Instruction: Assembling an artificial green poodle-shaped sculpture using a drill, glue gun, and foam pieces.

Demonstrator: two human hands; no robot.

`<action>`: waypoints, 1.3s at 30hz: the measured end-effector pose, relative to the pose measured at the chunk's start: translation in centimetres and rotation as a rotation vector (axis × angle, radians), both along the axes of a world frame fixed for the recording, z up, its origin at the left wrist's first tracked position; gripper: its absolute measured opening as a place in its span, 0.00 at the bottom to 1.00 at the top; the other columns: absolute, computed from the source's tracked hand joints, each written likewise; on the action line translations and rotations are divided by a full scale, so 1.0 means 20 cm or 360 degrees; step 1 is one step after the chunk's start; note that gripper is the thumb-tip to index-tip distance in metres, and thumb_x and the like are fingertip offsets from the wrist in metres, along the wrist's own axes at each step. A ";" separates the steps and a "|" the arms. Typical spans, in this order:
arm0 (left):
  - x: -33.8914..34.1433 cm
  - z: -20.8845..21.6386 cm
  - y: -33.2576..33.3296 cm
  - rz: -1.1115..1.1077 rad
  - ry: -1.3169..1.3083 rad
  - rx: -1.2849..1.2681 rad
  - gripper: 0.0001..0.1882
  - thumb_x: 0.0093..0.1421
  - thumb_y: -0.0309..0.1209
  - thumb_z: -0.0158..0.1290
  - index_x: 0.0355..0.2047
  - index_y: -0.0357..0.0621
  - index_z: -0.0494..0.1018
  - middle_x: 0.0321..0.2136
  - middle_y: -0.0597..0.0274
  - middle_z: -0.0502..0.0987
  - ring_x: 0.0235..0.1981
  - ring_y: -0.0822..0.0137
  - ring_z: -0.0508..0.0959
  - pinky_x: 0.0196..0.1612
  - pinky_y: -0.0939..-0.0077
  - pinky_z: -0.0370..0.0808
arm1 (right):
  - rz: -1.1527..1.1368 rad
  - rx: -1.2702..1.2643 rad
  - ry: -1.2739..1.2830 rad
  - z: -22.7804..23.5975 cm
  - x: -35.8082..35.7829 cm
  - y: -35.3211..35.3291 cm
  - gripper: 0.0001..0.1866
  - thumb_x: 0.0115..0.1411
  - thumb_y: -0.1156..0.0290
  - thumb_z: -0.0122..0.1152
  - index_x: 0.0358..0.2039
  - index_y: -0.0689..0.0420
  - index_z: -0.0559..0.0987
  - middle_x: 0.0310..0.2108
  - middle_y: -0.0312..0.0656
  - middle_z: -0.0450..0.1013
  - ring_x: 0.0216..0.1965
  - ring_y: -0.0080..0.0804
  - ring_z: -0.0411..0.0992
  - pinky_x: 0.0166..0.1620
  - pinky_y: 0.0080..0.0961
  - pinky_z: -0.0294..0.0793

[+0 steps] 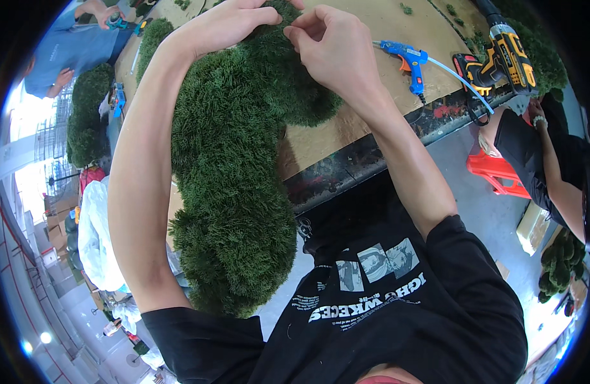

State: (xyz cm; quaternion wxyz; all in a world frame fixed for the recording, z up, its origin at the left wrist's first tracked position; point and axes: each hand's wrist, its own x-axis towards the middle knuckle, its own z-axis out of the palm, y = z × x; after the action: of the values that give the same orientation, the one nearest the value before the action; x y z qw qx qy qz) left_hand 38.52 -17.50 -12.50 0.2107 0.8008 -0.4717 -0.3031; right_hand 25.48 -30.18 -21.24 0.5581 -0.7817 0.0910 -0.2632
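A large curved shape covered in dense green artificial grass (234,166) lies on a brown workbench (372,32) and hangs over its near edge. My left hand (228,22) rests on the top of the green shape, fingers curled into its tufts. My right hand (330,41) is just beside it, fingertips pinched on the green covering near the top. The two hands almost touch. Whether anything small sits between the fingers is hidden.
A blue glue gun (407,61) with a pale cable lies on the bench right of my hands. A yellow-black cordless drill (503,57) sits at the bench's right end. A person in blue (77,41) works far left; another person (551,166) sits right by a red stool (496,173). More green shapes (87,115) stand left.
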 end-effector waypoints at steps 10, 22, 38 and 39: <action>-0.07 0.07 -0.02 0.0065 -0.0019 0.0069 0.22 0.64 0.27 0.42 0.59 0.44 0.69 0.56 0.56 0.70 0.59 0.60 0.67 0.66 0.66 0.60 | -0.0010 -0.0019 0.0004 0.00 0.00 0.01 0.08 0.61 0.75 0.66 0.34 0.69 0.79 0.30 0.60 0.79 0.33 0.54 0.80 0.37 0.40 0.76; 0.00 0.00 0.00 -0.0027 -0.0047 -0.0024 0.22 0.64 0.26 0.42 0.59 0.42 0.70 0.54 0.56 0.71 0.58 0.61 0.68 0.65 0.67 0.61 | -0.0036 -0.0175 0.0004 -0.03 0.02 0.04 0.08 0.63 0.76 0.63 0.36 0.69 0.77 0.31 0.62 0.78 0.36 0.59 0.79 0.39 0.44 0.77; -0.02 0.02 0.00 0.0172 0.0076 0.0070 0.20 0.65 0.26 0.41 0.58 0.43 0.69 0.49 0.61 0.72 0.48 0.67 0.70 0.54 0.72 0.67 | -0.0150 -0.0663 -0.0168 -0.09 0.04 0.08 0.09 0.66 0.72 0.57 0.35 0.67 0.72 0.28 0.59 0.74 0.32 0.59 0.77 0.36 0.46 0.76; -0.01 0.00 0.01 0.0173 0.0077 0.0068 0.20 0.65 0.26 0.41 0.58 0.43 0.69 0.49 0.61 0.72 0.48 0.67 0.70 0.54 0.72 0.67 | -0.0135 -0.0698 -0.0187 -0.09 0.04 0.08 0.09 0.67 0.72 0.57 0.35 0.67 0.72 0.28 0.59 0.74 0.31 0.59 0.77 0.36 0.46 0.76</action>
State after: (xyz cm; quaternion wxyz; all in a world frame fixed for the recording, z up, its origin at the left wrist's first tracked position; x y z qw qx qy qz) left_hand 38.35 -17.38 -12.40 0.2211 0.8220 -0.4157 -0.3204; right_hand 26.35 -28.59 -23.02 0.3676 -0.8631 0.0319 -0.3448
